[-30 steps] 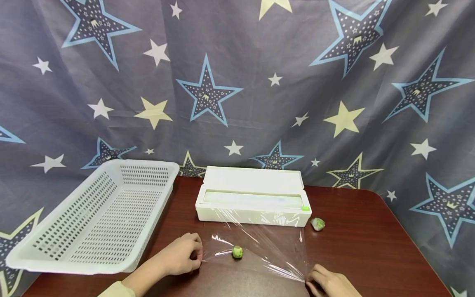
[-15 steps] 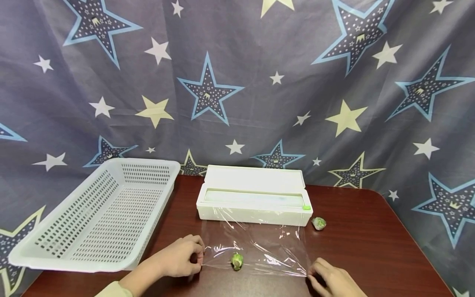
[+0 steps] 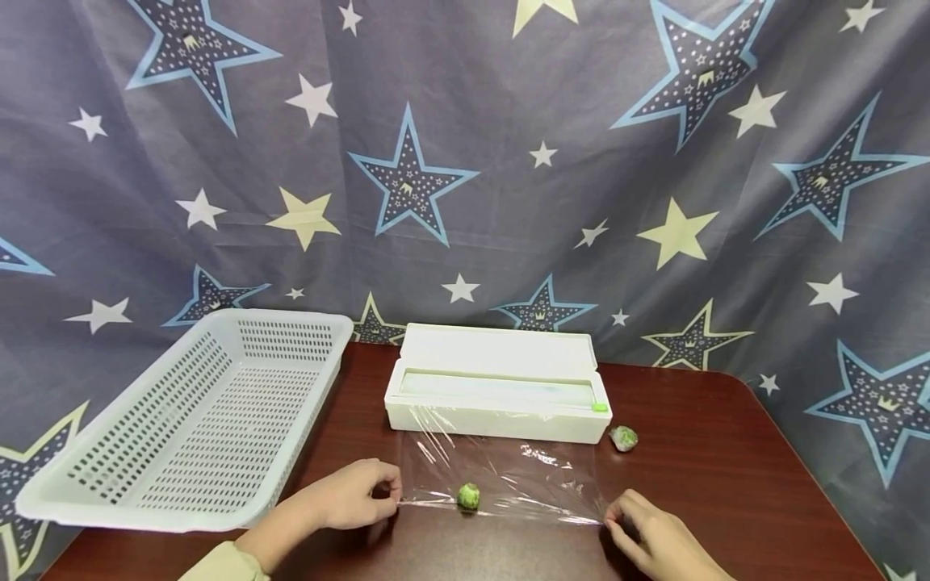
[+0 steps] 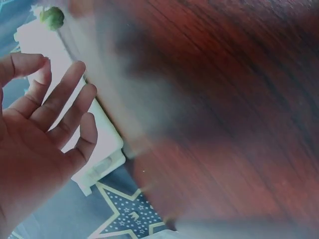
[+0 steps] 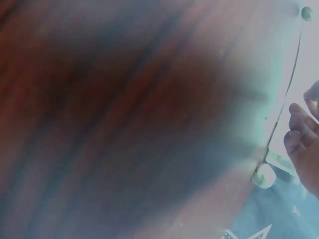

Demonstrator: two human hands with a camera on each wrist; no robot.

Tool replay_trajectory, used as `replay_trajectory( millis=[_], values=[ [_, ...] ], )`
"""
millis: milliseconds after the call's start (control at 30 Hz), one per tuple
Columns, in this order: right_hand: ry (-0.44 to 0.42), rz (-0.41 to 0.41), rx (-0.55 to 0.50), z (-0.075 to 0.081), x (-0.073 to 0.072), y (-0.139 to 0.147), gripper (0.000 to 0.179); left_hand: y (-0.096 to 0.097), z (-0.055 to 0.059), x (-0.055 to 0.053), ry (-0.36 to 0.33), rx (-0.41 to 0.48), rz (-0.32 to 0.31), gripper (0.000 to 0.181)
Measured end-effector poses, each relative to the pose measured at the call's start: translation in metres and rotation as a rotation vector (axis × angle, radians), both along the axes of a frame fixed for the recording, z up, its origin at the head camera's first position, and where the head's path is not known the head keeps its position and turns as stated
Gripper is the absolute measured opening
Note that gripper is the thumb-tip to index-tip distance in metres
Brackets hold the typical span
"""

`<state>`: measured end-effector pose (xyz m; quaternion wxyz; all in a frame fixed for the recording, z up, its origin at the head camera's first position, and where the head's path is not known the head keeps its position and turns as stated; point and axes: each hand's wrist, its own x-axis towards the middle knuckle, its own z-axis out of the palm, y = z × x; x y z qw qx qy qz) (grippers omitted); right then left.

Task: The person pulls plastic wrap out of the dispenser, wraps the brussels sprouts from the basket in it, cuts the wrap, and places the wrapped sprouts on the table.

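A clear sheet of cling film [image 3: 508, 476] stretches toward me from the front of an open white cling film dispenser box [image 3: 494, 425]. My left hand [image 3: 359, 494] pinches the film's near left corner between thumb and index finger; in the left wrist view the other fingers [image 4: 67, 97] of that hand are loosely bent. With thumb and fingertips my right hand [image 3: 650, 532] pinches the near right corner. A green Brussels sprout [image 3: 468, 496] sits at the film's near edge, closer to the left hand. Whether it lies on or under the film I cannot tell.
A white perforated plastic basket [image 3: 291, 452] stands at the left of the dark red wooden table [image 3: 726, 452]. Right of the dispenser lies another sprout [image 3: 623, 438], seemingly wrapped in film. The dispenser has a green slider [image 3: 600, 407]. A star-patterned curtain [image 3: 465, 161] hangs behind.
The film's near edge has shifted away from me and pulled straighter. Both hands keep their pinch and have moved slightly forward. The sprout rolled toward me, then back a little.
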<state>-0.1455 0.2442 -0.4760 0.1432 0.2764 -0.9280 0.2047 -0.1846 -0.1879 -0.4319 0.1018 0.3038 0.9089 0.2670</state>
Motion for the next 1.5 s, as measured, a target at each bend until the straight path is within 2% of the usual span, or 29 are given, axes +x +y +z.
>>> replay_trajectory(
  millis=[100,267,467,667,867,1000,1200,1367,1500],
  values=[
    [0.007,-0.017,-0.012,0.0,-0.002,0.0,0.014,-0.002,-0.001,-0.002,-0.079,0.057,0.019,0.011],
    [-0.032,-0.06,-0.038,0.002,-0.007,-0.004,0.017,-0.002,-0.001,-0.005,-0.132,0.128,0.061,0.008],
    [0.01,-0.085,-0.072,0.002,-0.016,-0.007,0.019,0.001,-0.004,-0.01,-0.151,0.154,0.143,0.005],
    [-0.063,-0.174,-0.062,0.005,-0.023,-0.013,0.017,0.006,-0.012,-0.018,-0.152,0.185,0.217,0.006],
    [-0.035,-0.243,-0.024,0.008,-0.032,-0.019,0.018,0.011,-0.015,-0.022,-0.149,0.232,0.276,0.005],
    [-0.027,-0.285,0.011,0.009,-0.037,-0.022,0.017,0.015,-0.018,-0.025,-0.124,0.222,0.313,0.005],
    [-0.063,-0.316,0.08,0.008,-0.046,-0.025,0.015,0.02,-0.022,-0.027,-0.069,0.197,0.366,0.006],
    [-0.089,-0.333,0.119,0.006,-0.052,-0.028,0.012,0.026,-0.023,-0.028,-0.027,0.115,0.449,0.008],
    [-0.107,-0.336,0.141,0.003,-0.055,-0.03,0.011,0.029,-0.022,-0.029,-0.02,0.028,0.512,0.008]
  ],
)
